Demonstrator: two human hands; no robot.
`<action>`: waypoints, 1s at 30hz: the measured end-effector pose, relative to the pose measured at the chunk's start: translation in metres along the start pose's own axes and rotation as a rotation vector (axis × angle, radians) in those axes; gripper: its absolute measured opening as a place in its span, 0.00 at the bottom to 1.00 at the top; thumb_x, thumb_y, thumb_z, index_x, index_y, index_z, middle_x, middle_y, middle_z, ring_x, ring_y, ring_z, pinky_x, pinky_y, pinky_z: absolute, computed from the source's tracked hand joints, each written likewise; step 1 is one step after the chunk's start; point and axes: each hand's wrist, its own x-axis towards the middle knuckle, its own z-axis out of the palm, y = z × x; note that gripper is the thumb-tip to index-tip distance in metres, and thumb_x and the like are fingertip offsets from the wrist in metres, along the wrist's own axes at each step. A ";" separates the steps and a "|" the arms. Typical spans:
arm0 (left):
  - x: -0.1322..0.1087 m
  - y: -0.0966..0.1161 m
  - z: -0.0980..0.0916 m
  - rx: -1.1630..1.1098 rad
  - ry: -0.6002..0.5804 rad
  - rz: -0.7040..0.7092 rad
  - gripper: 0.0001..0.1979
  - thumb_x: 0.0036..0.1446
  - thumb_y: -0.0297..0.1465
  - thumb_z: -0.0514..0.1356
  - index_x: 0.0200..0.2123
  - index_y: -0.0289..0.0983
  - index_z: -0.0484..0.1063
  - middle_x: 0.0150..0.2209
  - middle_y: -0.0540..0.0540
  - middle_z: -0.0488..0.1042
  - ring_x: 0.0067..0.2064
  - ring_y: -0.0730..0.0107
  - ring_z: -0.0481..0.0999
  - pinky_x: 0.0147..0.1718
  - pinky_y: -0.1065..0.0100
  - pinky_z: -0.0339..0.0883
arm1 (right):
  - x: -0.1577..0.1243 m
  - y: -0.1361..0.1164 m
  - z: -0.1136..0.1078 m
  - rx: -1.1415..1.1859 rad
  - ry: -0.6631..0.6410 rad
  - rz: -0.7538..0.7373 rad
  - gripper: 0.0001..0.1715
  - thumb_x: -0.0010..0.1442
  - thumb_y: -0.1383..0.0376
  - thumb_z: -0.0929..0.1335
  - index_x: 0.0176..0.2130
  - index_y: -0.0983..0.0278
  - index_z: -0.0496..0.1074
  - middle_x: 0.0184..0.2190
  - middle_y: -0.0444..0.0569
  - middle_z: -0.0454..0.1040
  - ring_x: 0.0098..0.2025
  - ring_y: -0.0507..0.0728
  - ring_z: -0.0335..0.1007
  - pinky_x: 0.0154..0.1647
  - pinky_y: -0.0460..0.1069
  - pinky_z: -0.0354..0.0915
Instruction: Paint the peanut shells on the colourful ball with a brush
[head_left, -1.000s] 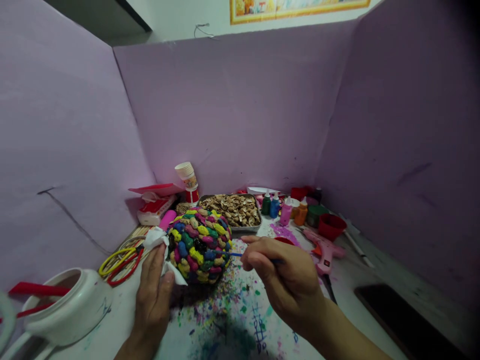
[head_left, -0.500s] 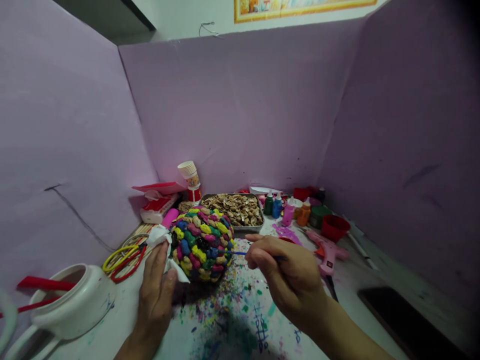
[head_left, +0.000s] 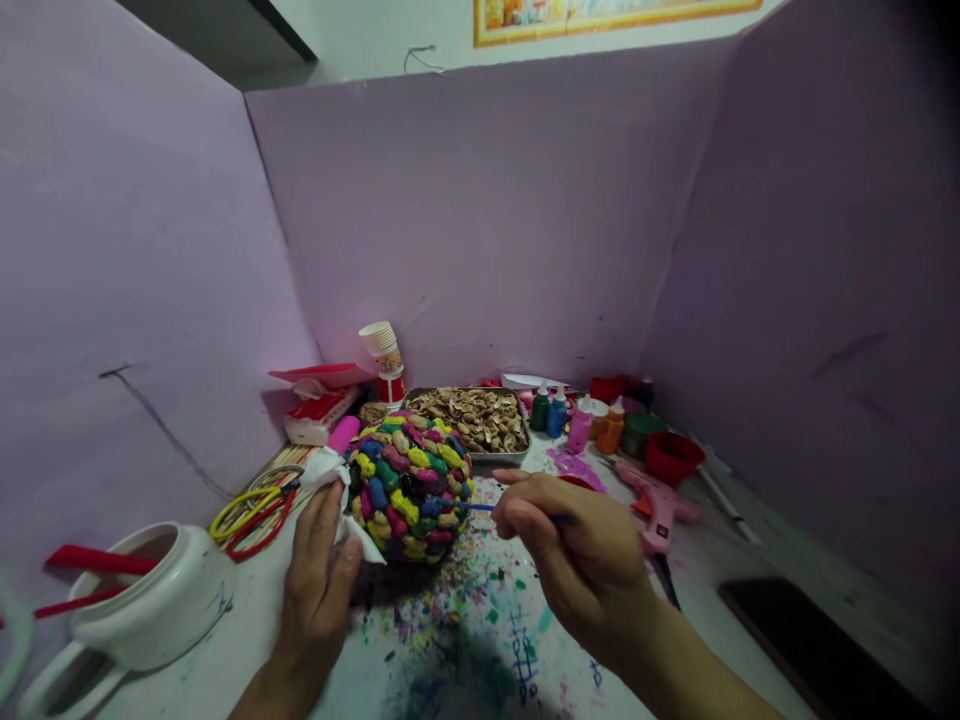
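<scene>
A round object covered in painted peanut shells [head_left: 409, 487], yellow, green, blue, magenta and some bare tan, sits on the paint-spattered table. My left hand [head_left: 321, 570] presses a crumpled white tissue [head_left: 327, 468] to its left side, fingers bent over the tissue. From the right, my right hand [head_left: 574, 540] pinches a thin blue-handled paintbrush [head_left: 480, 507]. The brush's tip meets the ball's right front, by a blue shell; the bristles are too small to make out. Dark unpainted gaps show between some shells.
Behind the ball stands a metal tray of peanut shells [head_left: 480, 420]. Paint bottles [head_left: 556, 415], a red cup [head_left: 673, 457] and a pink glue gun [head_left: 658, 510] are at right, with a phone [head_left: 810, 640] nearer. Scissors [head_left: 259, 515] and a white pot [head_left: 150, 600] lie left.
The whole view has shifted slightly, so most things sit a little further right. Both hands keep their places at the ball, and the brush still touches its right front.
</scene>
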 end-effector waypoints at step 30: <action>0.000 0.007 0.003 0.039 0.005 0.081 0.31 0.65 0.31 0.52 0.69 0.49 0.49 0.69 0.48 0.54 0.69 0.62 0.54 0.65 0.58 0.54 | -0.001 -0.012 0.005 -0.124 -0.099 -0.173 0.19 0.71 0.65 0.60 0.30 0.65 0.70 0.21 0.43 0.73 0.23 0.48 0.70 0.49 0.47 0.73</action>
